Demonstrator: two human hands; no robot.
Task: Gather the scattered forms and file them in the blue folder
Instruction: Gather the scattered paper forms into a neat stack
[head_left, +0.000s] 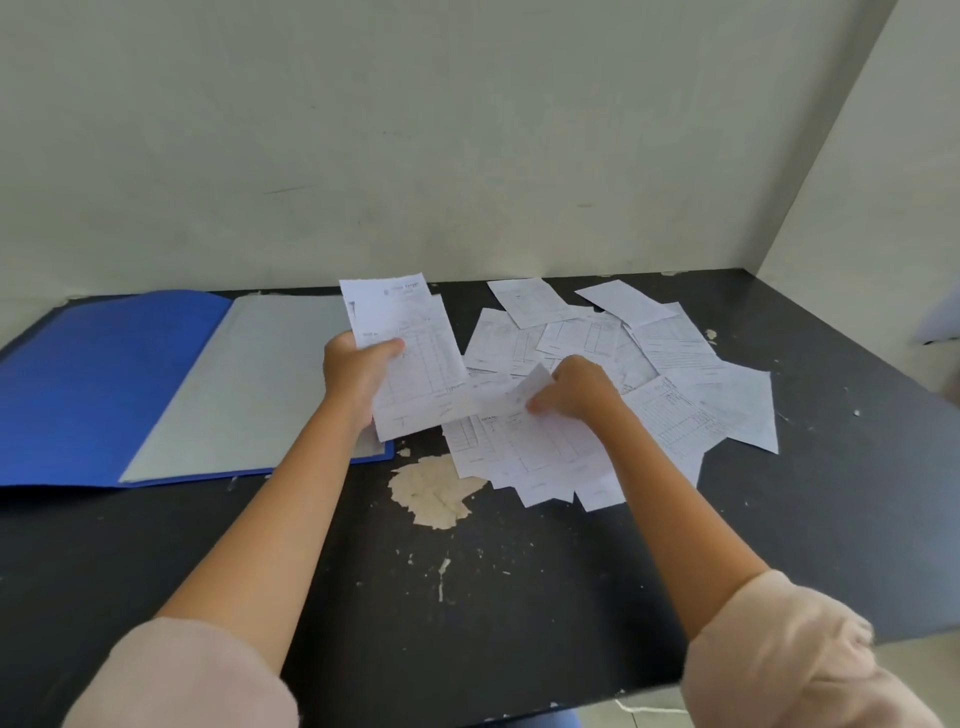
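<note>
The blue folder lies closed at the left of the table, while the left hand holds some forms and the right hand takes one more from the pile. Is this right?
Not quite: the blue folder lies open, as the head view shows. The left hand does hold forms, and the right hand pinches one form from the pile.

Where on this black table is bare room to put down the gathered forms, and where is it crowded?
Free: the table between the arms, nearer than the peeled patch; the grey page of the blue folder; the right side past the scattered forms. Crowded: right centre, where forms overlap.
</note>
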